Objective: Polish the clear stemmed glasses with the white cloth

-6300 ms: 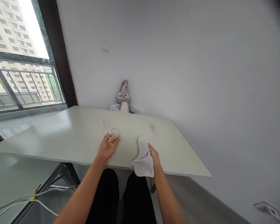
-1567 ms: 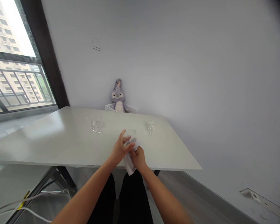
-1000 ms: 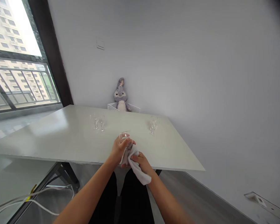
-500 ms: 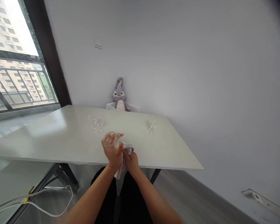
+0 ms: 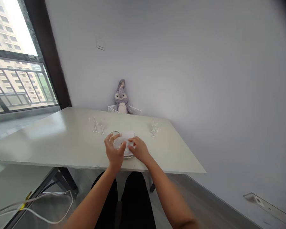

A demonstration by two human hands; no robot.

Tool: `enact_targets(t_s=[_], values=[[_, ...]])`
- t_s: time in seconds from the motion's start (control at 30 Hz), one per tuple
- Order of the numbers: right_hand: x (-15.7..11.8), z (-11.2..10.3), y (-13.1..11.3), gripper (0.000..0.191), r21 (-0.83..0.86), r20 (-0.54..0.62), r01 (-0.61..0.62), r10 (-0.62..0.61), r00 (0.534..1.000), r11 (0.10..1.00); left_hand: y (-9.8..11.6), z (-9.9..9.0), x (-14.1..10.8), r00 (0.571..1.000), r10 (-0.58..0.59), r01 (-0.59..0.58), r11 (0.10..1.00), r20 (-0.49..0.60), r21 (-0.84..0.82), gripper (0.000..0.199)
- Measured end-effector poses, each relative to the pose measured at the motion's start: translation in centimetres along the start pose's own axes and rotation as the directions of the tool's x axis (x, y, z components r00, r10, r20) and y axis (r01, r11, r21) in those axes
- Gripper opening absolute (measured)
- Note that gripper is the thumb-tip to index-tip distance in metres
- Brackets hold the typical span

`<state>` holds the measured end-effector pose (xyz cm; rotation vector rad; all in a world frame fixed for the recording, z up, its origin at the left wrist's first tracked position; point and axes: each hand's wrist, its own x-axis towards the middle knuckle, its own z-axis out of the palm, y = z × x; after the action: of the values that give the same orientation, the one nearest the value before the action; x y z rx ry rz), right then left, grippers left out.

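Note:
My left hand [image 5: 114, 154] is curled around the bowl of a clear stemmed glass [image 5: 116, 143], which is tilted on its side above the table. The fingers of my right hand [image 5: 140, 149] are bent in at the other end of the glass, by its stem and foot; the exact contact is hard to make out. Beneath both hands a white cloth [image 5: 128, 135] lies folded on the white table [image 5: 73, 143], close to the front edge.
Small stemmed glasses [image 5: 102, 128] stand left of my hands, and more clear glasses [image 5: 153, 129] stand to the right. Behind the table's far edge, a plush toy [image 5: 121, 99] sits in a white basket [image 5: 112, 108]. White cables [image 5: 50, 219] hang at the lower left.
The cloth, bunched in my hands before, now lies on the table. My right hand has let go of it and come up to the glass's foot end. My left hand keeps the glass.

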<state>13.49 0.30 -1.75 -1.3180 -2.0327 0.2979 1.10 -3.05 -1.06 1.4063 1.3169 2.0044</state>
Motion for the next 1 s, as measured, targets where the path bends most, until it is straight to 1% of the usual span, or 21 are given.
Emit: enact_targets(t_s=[0.03, 0.07, 0.1, 0.13, 0.2, 0.27, 0.3, 0.33, 0.37, 0.4, 0.43, 0.47, 0.53, 0.6, 0.67, 0.8, 0.93, 1.0], values=[[-0.8, 0.1, -0.4, 0.031, 0.111, 0.047, 0.056, -0.062, 0.997, 0.992, 0.0, 0.4, -0.5, 0.998, -0.022, 0.021, 1.0, 0.055, 0.013, 0.051], [-1.5, 0.3, -0.7, 0.032, 0.182, 0.08, 0.077, -0.093, 0.992, 0.98, 0.1, 0.8, -0.9, 0.993, -0.037, 0.034, 0.999, 0.11, 0.024, 0.051], [-2.0, 0.6, -0.8, 0.03, 0.201, 0.093, 0.07, -0.09, 0.992, 0.977, 0.1, 1.2, -1.4, 0.986, -0.044, 0.04, 0.999, 0.162, 0.028, 0.051], [-2.4, 0.8, -0.6, 0.026, 0.171, 0.086, 0.046, -0.062, 0.994, 0.984, 0.0, 1.6, -1.7, 0.975, -0.045, 0.04, 0.999, 0.216, 0.026, 0.053], [-2.9, 1.0, 0.5, 0.021, 0.051, 0.049, -0.016, 0.014, 0.999, 0.999, -0.4, 2.1, -1.9, 0.94, -0.028, 0.019, 0.999, 0.339, 0.03, 0.059], [-2.9, 0.9, 2.5, 0.02, -0.019, 0.019, -0.09, 0.09, 0.996, 0.996, -1.5, 2.1, -1.7, 0.889, 0.006, -0.048, 0.996, 0.458, 0.08, 0.068], [-2.8, 0.7, 3.8, 0.019, -0.021, 0.004, -0.146, 0.146, 0.989, 0.989, -2.2, 1.9, -1.5, 0.866, 0.019, -0.094, 0.988, 0.5, 0.126, 0.07], [-2.7, 0.4, 5.2, 0.019, -0.011, -0.021, -0.22, 0.22, 0.975, 0.975, -3.1, 1.5, -1.1, 0.856, 0.027, -0.14, 0.974, 0.516, 0.181, 0.07], [-2.6, 0.0, 6.6, 0.02, 0.003, -0.051, -0.303, 0.303, 0.952, 0.953, -4.0, 1.0, -0.8, 0.86, 0.027, -0.172, 0.956, 0.51, 0.239, 0.067], [-2.5, -0.4, 8.1, 0.022, 0.006, -0.08, -0.39, 0.389, 0.918, 0.921, -5.0, 0.4, -0.4, 0.877, 0.016, -0.181, 0.937, 0.48, 0.299, 0.062], [-2.4, -0.8, 9.5, 0.023, 0.001, -0.106, -0.452, 0.45, 0.887, 0.892, -6.1, -0.3, -0.1, 0.898, 0.004, -0.18, 0.916, 0.44, 0.359, 0.056], [-2.3, -1.2, 10.8, 0.024, -0.007, -0.129, -0.501, 0.496, 0.859, 0.866, -7.1, -0.9, 0.2, 0.92, 0.001, -0.174, 0.897, 0.392, 0.406, 0.051], [-2.1, -1.8, 13.0, 0.026, -0.022, -0.166, -0.563, 0.552, 0.817, 0.826, -8.8, -2.1, 0.6, 0.946, 0.003, -0.159, 0.874, 0.324, 0.458, 0.046], [-1.8, -2.1, 14.6, 0.026, -0.031, -0.194, -0.605, 0.589, 0.784, 0.795, -10.0, -2.8, 0.7, 0.959, -0.018, -0.125, 0.871, 0.284, 0.476, 0.042], [-1.5, -2.3, 15.6, 0.026, -0.035, -0.212, -0.632, 0.612, 0.762, 0.774, -10.6, -3.1, 0.6, 0.958, -0.029, -0.115, 0.871, 0.284, 0.477, 0.039], [-0.5, -2.2, 16.5, 0.027, -0.028, -0.23, -0.66, 0.637, 0.735, 0.751, -10.8, -2.9, 0.4, 0.948, -0.014, -0.15, 0.862, 0.318, 0.485, 0.035], [0.4, -2.1, 16.8, 0.024, -0.004, -0.254, -0.669, 0.646, 0.719, 0.743, -10.8, -2.9, 0.5, 0.955, -0.122, -0.031, 0.865, 0.27, 0.501, 0.032], [0.4, -2.1, 16.8, 0.02, 0.021, -0.269, -0.663, 0.643, 0.717, 0.749, -10.8, -3.0, 0.6, 0.954, -0.156, 0.011, 0.872, 0.257, 0.489, 0.03]])
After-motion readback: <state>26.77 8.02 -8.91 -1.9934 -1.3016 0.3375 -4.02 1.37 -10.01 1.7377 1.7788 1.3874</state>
